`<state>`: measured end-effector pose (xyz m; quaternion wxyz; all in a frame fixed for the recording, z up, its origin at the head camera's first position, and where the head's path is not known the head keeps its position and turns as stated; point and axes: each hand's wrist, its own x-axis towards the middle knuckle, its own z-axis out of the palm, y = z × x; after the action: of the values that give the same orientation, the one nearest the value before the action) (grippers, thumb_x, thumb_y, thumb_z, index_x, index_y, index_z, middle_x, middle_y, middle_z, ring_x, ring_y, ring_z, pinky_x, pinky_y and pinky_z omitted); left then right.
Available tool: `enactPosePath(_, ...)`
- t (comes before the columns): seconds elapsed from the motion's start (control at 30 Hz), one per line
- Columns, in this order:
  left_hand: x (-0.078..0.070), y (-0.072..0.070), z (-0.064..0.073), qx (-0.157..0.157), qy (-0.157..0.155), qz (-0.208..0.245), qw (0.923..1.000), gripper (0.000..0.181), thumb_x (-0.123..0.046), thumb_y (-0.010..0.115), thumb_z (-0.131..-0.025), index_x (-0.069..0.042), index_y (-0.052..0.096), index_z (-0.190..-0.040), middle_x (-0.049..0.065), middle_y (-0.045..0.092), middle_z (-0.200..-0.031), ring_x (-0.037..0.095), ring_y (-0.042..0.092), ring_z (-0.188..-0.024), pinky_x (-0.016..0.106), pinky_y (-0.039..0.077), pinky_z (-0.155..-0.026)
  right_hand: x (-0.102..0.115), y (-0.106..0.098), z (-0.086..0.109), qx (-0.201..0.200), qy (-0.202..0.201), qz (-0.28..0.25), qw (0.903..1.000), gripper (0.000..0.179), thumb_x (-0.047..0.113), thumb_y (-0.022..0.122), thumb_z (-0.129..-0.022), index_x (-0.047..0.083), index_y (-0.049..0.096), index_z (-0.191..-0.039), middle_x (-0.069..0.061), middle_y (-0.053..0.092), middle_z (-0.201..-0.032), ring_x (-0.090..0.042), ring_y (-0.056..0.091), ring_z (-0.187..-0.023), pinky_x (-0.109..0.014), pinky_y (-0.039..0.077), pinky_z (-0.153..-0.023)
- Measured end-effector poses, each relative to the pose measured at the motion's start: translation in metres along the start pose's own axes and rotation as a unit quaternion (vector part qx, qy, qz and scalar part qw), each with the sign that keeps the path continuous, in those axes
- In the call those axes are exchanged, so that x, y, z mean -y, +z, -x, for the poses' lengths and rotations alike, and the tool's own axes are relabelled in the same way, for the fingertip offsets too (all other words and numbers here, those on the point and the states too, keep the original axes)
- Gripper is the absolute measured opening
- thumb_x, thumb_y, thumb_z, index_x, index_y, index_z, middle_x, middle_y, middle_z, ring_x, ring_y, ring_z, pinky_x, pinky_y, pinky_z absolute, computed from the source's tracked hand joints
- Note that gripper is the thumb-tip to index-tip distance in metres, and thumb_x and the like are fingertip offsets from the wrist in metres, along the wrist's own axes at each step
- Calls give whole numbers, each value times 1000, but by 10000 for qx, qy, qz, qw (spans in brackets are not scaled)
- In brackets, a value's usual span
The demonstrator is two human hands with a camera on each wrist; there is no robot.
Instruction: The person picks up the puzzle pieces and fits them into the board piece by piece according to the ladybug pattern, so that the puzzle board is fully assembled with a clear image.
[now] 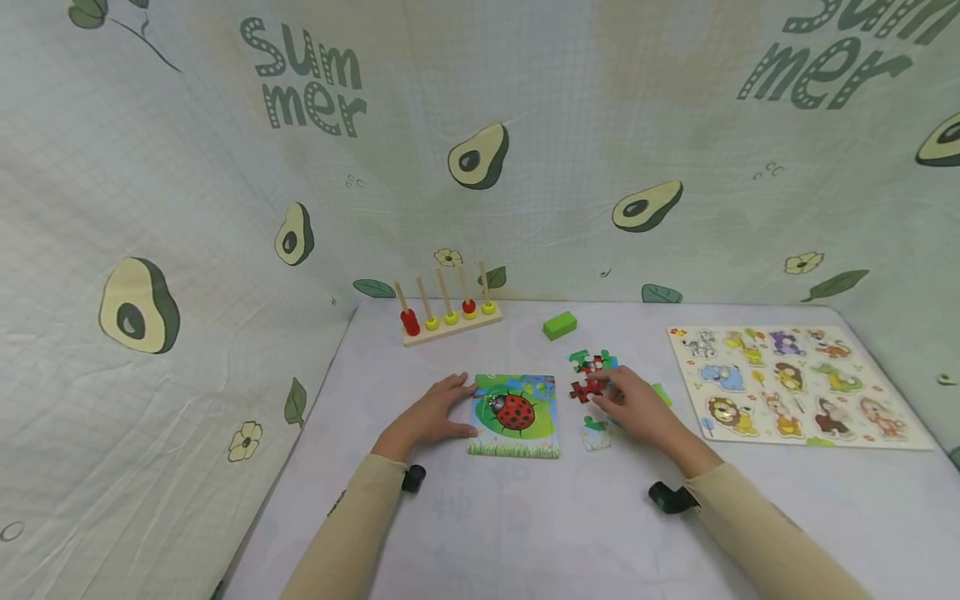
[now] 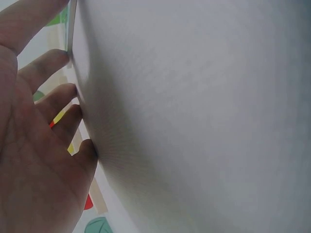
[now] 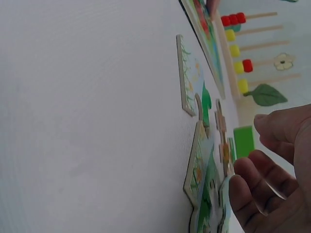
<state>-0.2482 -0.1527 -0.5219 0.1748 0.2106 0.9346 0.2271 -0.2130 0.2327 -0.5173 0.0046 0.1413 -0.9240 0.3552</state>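
A square ladybug puzzle (image 1: 514, 414) lies flat on the table. My left hand (image 1: 433, 412) rests at its left side, thumb and fingertips at the edge, fingers spread and loosely bent in the left wrist view. My right hand (image 1: 639, 406) hovers over loose jigsaw pieces right of the puzzle. Its thumb and fingers stand apart in the right wrist view, with nothing seen between them. A red-and-black piece (image 1: 581, 392) lies by the fingertips. Below it is a grass-edged piece (image 1: 596, 438); more green and red pieces (image 1: 582, 358) lie above, some partly hidden by the hand.
Behind the puzzle stands a peg stacker (image 1: 450, 325) with red and yellow beads. A green block (image 1: 560, 326) lies right of it. An animal peg board (image 1: 795, 387) fills the table's right side. A patterned cloth (image 1: 555, 242) hangs at the back.
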Motion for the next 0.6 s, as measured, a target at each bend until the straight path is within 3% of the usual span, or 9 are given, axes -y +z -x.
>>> enactPosePath(0.23, 0, 0, 0, 16, -22, -18, 10000, 84, -46, 81, -86, -24, 42, -157, 1, 23, -168, 27, 14, -156, 51, 21, -123, -11, -12, 8, 42, 115, -53, 9999, 41, 18, 67, -100, 4, 60, -137, -13, 60, -121, -15, 60, -89, -33, 52, -72)
enactPosePath(0.6, 0, 0, 0, 17, 8, 7, 10000, 84, -47, 81, -86, -23, 42, -157, 1, 23, -168, 28, 13, -156, 52, 21, -123, -22, -23, 15, -11, 248, 125, 9996, 42, 18, 67, -100, 4, 59, -139, -14, 61, -118, -16, 58, -88, -33, 51, -73)
